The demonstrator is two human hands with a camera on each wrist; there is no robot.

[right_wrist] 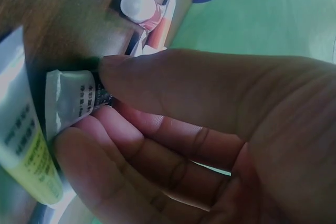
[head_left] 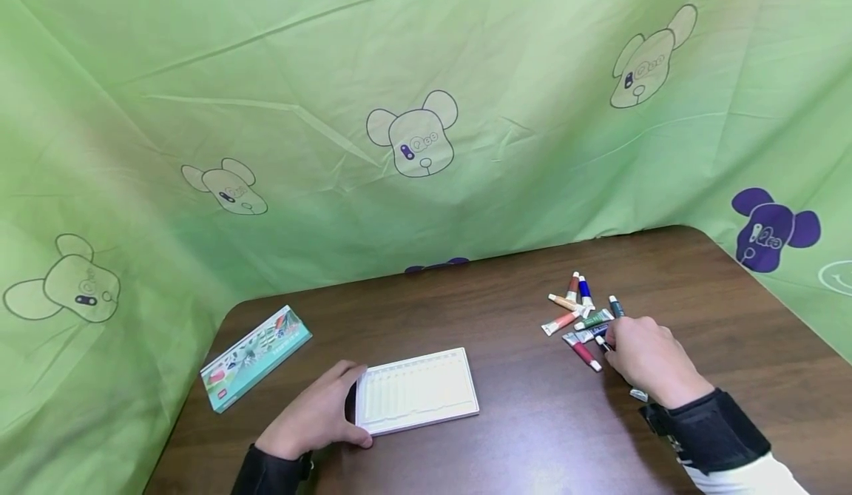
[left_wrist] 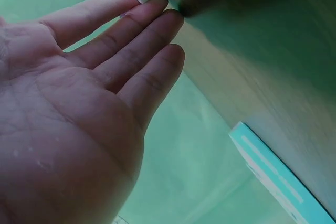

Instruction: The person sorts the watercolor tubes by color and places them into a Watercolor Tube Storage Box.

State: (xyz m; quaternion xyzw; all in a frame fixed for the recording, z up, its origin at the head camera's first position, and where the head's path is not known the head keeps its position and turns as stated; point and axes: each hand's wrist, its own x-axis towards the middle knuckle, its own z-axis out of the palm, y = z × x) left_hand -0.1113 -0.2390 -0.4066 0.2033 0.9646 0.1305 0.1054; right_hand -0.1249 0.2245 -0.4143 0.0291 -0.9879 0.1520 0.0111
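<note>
Since the dark tube (right_wrist: 73,97) looks light, soft-walled and a bit slick, I'd take it mid-body or by the flat crimp with a gentle pinch, as a hard squeeze would probably dent it or push the contents out. Right hand (head_left: 648,358) has it between thumb and fingers, toward the right edge of the surface (head_left: 532,432), among loose tubes (head_left: 592,320) and just beside a yellow tube (right_wrist: 31,161). Left hand (head_left: 316,413), fingers extended, spans the left end of the white tray (head_left: 419,391), likely light, stiff and easy to slide, so best steadied by its side walls.
</note>
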